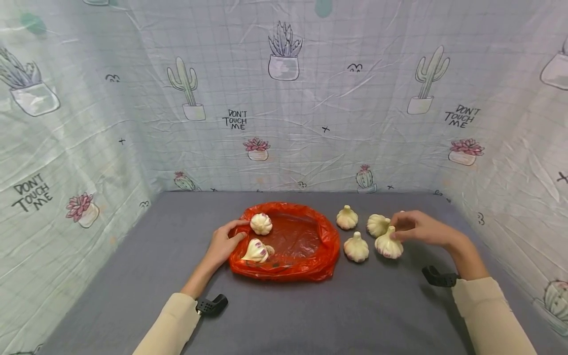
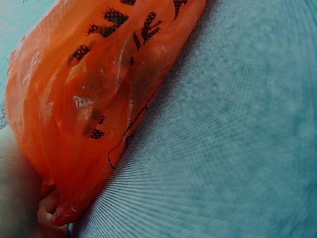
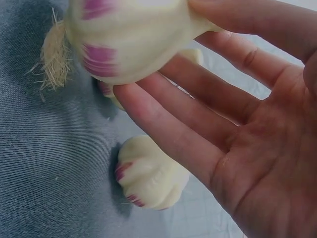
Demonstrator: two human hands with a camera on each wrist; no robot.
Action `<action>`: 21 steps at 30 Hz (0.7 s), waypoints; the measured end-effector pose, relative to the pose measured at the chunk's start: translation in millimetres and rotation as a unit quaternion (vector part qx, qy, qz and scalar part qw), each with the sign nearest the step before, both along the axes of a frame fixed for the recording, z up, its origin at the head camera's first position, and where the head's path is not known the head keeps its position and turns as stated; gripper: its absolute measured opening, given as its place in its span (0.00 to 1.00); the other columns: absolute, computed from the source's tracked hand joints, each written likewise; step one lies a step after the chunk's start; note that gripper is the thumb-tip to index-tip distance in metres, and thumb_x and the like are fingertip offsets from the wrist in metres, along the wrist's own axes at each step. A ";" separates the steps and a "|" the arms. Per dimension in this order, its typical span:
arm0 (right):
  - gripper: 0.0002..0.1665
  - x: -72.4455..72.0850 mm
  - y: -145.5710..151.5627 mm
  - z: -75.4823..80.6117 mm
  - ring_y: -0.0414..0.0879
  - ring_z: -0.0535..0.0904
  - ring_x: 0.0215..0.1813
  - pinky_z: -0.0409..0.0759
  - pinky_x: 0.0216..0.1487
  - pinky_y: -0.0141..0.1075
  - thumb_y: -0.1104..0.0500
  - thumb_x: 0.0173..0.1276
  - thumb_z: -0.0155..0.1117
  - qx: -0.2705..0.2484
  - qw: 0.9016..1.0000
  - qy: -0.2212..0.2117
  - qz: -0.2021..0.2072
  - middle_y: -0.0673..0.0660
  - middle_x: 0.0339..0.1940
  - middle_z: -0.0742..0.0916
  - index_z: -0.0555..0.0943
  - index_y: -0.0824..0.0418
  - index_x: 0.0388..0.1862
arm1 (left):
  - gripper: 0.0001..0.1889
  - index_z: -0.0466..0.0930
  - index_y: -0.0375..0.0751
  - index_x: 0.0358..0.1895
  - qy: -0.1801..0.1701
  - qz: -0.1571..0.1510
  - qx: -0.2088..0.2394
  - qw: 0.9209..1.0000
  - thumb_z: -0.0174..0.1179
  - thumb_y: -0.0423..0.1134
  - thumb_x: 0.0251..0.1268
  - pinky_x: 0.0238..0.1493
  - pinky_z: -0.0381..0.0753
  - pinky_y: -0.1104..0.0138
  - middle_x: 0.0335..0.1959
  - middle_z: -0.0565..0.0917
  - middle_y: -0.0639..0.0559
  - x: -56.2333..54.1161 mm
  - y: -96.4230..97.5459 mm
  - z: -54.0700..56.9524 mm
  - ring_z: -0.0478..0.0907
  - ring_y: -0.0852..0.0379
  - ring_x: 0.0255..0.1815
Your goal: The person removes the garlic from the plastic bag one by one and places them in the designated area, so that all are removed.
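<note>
A red plastic bag (image 1: pixel 326 261) sits on the table with its mouth spread wide. My left hand (image 1: pixel 224 241) grips its left rim; in the left wrist view the fingers (image 2: pixel 47 213) are partly covered by the film. Two garlic bulbs, one at the back (image 1: pixel 261 224) and one in front (image 1: pixel 256 250), lie in the bag's left side. My right hand (image 1: pixel 419 228) pinches another garlic bulb (image 1: pixel 389 244) by its neck, right of the bag. The right wrist view shows this bulb (image 3: pixel 129 39) raised, its dry roots pointing left.
Several more garlic bulbs stand right of the bag: one at the back (image 1: pixel 347 217), one in front (image 1: pixel 356 247), one beside the held bulb (image 1: pixel 378 225). The grey tabletop (image 1: pixel 284 315) is bounded by a patterned curtain (image 1: pixel 301 138) at the back and sides.
</note>
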State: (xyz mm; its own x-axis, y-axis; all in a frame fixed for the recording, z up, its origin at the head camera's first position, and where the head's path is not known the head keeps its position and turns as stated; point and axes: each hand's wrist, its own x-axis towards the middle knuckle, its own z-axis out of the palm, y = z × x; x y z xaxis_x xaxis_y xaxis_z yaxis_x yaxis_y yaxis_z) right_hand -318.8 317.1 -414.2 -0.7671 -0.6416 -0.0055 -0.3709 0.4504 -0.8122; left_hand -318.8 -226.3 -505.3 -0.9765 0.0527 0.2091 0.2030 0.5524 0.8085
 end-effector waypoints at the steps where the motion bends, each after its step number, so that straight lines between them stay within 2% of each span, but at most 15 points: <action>1: 0.07 -0.3 0.5 -1.4 0.40 0.83 0.36 0.85 0.38 0.41 0.65 0.74 0.63 -0.002 1.000 -0.004 0.004 0.48 0.36 0.85 0.80 0.70 0.46 | 0.19 0.83 0.49 0.64 -0.002 -0.001 0.001 1.000 0.63 0.36 0.72 0.75 0.68 0.42 0.72 0.77 0.40 0.1 0.2 0.0 0.70 0.39 0.76; 7: 0.08 -2.8 1.3 -5.7 0.39 0.84 0.36 0.86 0.39 0.42 0.65 0.75 0.62 -0.009 1.000 -0.019 0.015 0.49 0.37 0.85 0.80 0.71 0.47 | 0.19 0.84 0.49 0.63 -0.002 0.003 0.000 1.000 0.62 0.36 0.72 0.74 0.69 0.42 0.71 0.78 0.40 0.2 1.0 -0.4 0.71 0.39 0.75; 13: 0.10 -2.3 2.3 -3.5 0.37 0.84 0.39 0.86 0.40 0.40 0.65 0.76 0.61 -0.004 1.000 -0.021 0.014 0.51 0.40 0.85 0.80 0.71 0.49 | 0.19 0.84 0.49 0.63 0.007 0.005 -0.003 1.000 0.63 0.35 0.71 0.75 0.68 0.43 0.70 0.79 0.40 -0.7 0.9 -0.7 0.72 0.39 0.75; 21: 0.06 0.5 4.5 -1.1 0.36 0.83 0.38 0.86 0.39 0.39 0.67 0.73 0.63 -0.011 1.000 0.011 0.014 0.48 0.39 0.83 0.81 0.69 0.45 | 0.19 0.84 0.48 0.63 0.005 0.006 -0.006 1.000 0.63 0.36 0.71 0.75 0.68 0.42 0.70 0.78 0.39 0.5 1.7 0.6 0.71 0.38 0.75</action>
State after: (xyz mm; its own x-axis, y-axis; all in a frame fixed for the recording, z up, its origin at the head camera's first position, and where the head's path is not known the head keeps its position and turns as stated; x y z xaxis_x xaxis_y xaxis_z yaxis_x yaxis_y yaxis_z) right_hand -318.3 321.6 -415.3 -0.7488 -0.6623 0.0262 -0.4009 0.4212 -0.8136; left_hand -318.3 -224.6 -504.7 -0.9747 0.0442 0.2191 0.2053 0.5647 0.7994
